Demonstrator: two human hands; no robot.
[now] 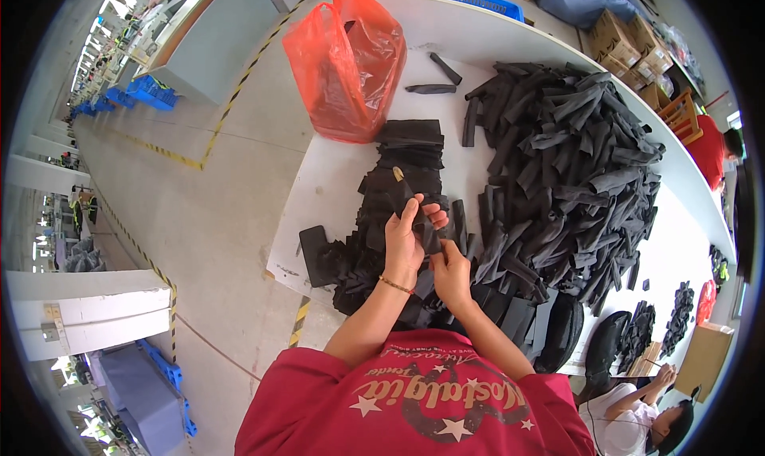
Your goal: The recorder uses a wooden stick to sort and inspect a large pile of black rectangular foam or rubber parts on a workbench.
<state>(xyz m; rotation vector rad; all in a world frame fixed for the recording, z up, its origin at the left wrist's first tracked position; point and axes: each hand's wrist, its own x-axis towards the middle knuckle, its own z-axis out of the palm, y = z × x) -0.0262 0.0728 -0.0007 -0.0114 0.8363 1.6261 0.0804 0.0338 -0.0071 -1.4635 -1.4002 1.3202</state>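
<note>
A narrow black fabric sleeve [402, 194] is held over the middle of the table, slanting up to the left. From its upper end pokes a pale yellowish pointed tip [398, 173]; what it belongs to is hidden inside. My left hand [405, 241] is closed round the sleeve, palm turned up. At the lower end, my right hand [451, 271] pinches the fabric. Beneath both hands lies a row of layered flat black fabric pieces [409, 155]. To the right rises a large heap of black fabric strips [566, 169].
On the white table [307, 193], a red plastic bag [351, 81] stands at the far left. Two loose strips [432, 88] lie behind the row. A raised white edge [558, 49] bounds the far side. People in red [706, 153] and white [625, 420] are at the right.
</note>
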